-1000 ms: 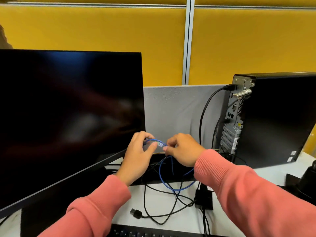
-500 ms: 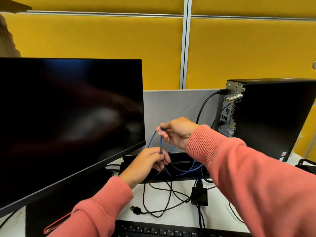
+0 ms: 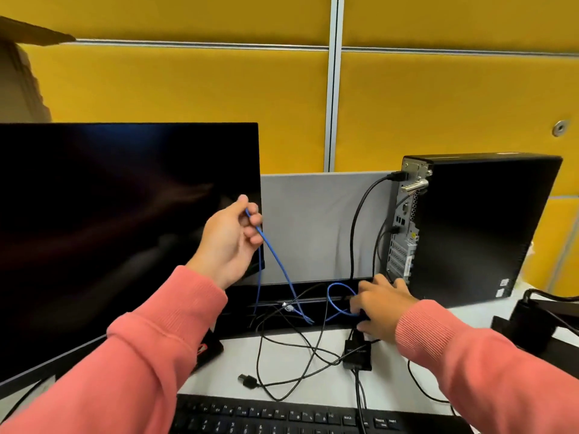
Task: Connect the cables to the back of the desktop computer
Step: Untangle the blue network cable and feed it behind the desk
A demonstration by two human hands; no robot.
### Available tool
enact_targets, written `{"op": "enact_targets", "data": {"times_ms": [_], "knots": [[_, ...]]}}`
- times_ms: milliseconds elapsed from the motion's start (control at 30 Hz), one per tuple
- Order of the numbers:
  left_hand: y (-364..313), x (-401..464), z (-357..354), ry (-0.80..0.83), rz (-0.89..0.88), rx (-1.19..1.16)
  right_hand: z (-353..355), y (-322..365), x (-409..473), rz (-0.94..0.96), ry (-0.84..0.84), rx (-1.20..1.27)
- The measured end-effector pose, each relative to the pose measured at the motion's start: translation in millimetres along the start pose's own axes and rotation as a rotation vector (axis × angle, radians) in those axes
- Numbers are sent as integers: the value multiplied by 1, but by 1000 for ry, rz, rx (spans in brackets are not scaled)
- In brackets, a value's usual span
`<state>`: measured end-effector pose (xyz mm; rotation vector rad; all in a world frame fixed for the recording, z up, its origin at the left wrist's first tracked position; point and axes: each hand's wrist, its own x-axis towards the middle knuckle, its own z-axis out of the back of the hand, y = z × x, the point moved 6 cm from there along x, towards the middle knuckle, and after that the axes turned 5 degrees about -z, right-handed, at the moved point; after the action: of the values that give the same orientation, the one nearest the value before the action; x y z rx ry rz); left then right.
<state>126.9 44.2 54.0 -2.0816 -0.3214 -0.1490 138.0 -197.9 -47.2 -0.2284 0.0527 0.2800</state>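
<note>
Since half a second back the hands have swapped heights: left hand (image 3: pixel 230 241) has gone up in front of the black flat monitor (image 3: pixel 125 233), and right hand (image 3: pixel 380 306) has dropped to the table (image 3: pixel 300 368) near the foot of the black desktop tower computer (image 3: pixel 482 227).

Left hand is pinching the thin blue network cable (image 3: pixel 277 261) between thumb and fingers; the cable runs down and right from it to a loose tangle behind the monitor base. Its clear plug end seems to lie near that tangle, but it is too small to be sure. Right hand lies palm down with fingers curled at a blue loop of the same cable; I cannot tell whether it is gripping the loop or just pressing on it.

Progress, as a judgement:
- Done: two black cables already sit in the tower's rear panel (image 3: pixel 404 227), one at the top, one mid-height.
- Not done: the blue cable is well apart from the rear panel and not plugged into it. It looks like it is being untangled first.
- Also loose: a black cable with a USB-style plug (image 3: pixel 247 381) lying free on the table just beyond the black keyboard (image 3: pixel 282 416), and a small black adapter box (image 3: pixel 357 355) with leads beside the right hand.

Roughly mid-task: the network cable and at least one black lead are left.
</note>
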Motion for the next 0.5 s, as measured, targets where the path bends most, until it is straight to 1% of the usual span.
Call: {"op": "enact_targets", "data": {"times_ms": [67, 100, 167, 233, 300, 333, 400, 433, 500], "knots": [[-3, 4, 5, -30, 60, -220, -6, 2, 3, 11, 14, -23], [-4, 4, 5, -39, 73, -281, -7, 4, 4, 14, -1, 53], [-2, -2, 0, -34, 91, -338, 1, 12, 0, 45, -110, 348], [2, -8, -9, -10, 106, -367, 14, 29, -5, 119, -227, 629], [5, -12, -21, 35, 111, -374, 22, 52, -5, 154, -246, 753], [7, -14, -26, 57, 108, -372, 23, 65, -3, 156, -225, 755], [8, -18, -32, 81, 89, -329, 24, 86, 0, 141, -219, 679], [9, -19, -30, 90, 68, -278, 27, 90, 0, 122, -248, 636], [11, -19, -20, 106, 15, -104, 36, 90, -4, 91, -348, 596]]}}
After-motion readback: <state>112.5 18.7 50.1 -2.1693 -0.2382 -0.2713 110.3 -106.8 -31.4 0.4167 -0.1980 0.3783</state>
